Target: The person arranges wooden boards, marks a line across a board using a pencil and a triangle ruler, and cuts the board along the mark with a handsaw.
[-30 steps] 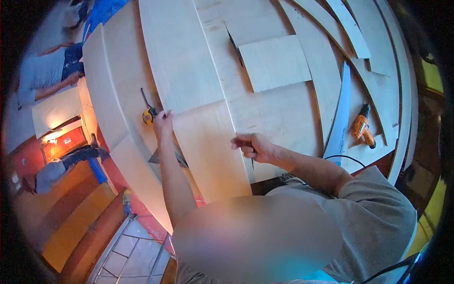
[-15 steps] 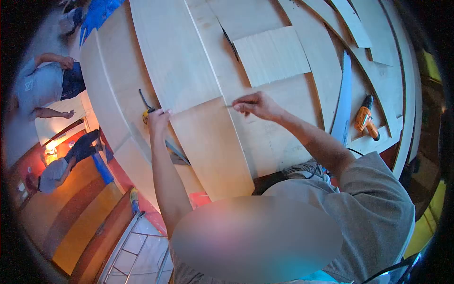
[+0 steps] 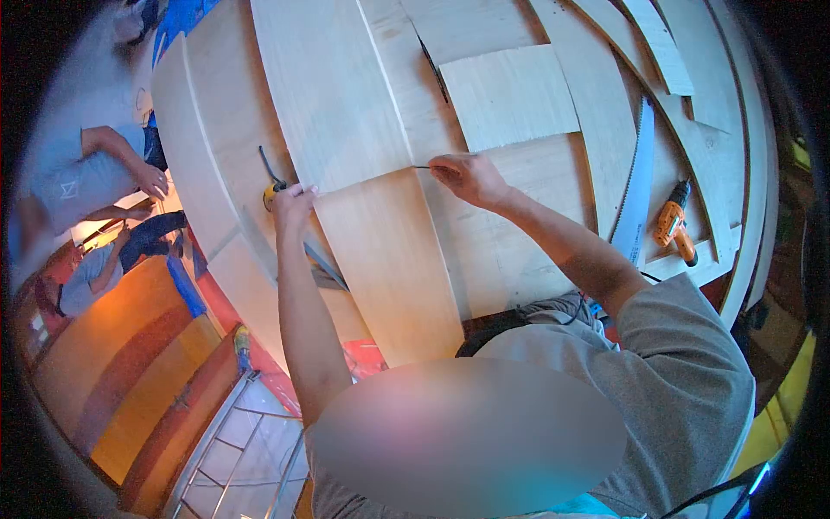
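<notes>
My left hand [image 3: 295, 205] is closed at the left edge of a long pale wooden board [image 3: 337, 95]. A yellow-and-black tape measure [image 3: 271, 194] with a dark strap shows beside its fingers and appears gripped by them; the fingers hide part of it. My right hand [image 3: 473, 179] pinches a thin dark pencil [image 3: 421, 167]. The pencil's tip is at the board's right edge, by the line where the paler part meets a warmer-toned section [image 3: 393, 268]. Under my left forearm lies a grey metal strip [image 3: 325, 268], partly hidden.
A square plywood piece [image 3: 510, 95] lies beyond my right hand. To the right are a handsaw [image 3: 635, 190] and an orange drill [image 3: 673, 223], among curved wooden strips. Two people [image 3: 73, 186] are at the left. A metal frame [image 3: 238, 445] stands at lower left.
My right hand has shifted slightly so the pencil tip now meets the board's edge at the line. My left hand stays in place. The upper person at left has moved closer.
</notes>
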Tool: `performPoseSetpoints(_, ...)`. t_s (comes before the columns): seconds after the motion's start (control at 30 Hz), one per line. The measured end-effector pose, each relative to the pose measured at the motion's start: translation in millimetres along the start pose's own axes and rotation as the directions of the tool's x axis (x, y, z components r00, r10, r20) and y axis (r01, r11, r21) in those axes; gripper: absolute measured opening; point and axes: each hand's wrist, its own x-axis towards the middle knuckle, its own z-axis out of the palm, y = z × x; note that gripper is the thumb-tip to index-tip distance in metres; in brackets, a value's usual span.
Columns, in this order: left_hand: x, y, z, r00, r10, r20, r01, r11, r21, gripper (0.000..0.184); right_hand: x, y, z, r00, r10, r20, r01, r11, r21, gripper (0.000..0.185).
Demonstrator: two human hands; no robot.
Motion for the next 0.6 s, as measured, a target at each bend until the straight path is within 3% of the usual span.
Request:
performPoseSetpoints(0.17,-5,3,2,0.998,0.056,0.005,-0.056,0.998,-0.012,0.025,-2,0,6,0.985,-0.168,-0.041,0.158,0.971,-0.177,0.017)
performPoseSetpoints(0.4,-10,16,1,1.0,0.014,-0.018,-0.011,0.989,0.15,0.025,12,-27,27,0.975,-0.211,0.064,0.22,0.953,-0.209,0.014)
performPoseSetpoints(0.47,0,11,-3,0.999,0.024,-0.035,-0.017,0.983,0.182,0.025,16,-27,42,0.969,-0.135,0.205,0.193,0.937,-0.293,0.021)
performPoseSetpoints(0.6,-18,30,-5,0.998,0.063,-0.011,-0.058,0.968,0.243,0.025,34,-67,85,0.952,-0.249,0.178,0.286,0.93,-0.232,0.022)
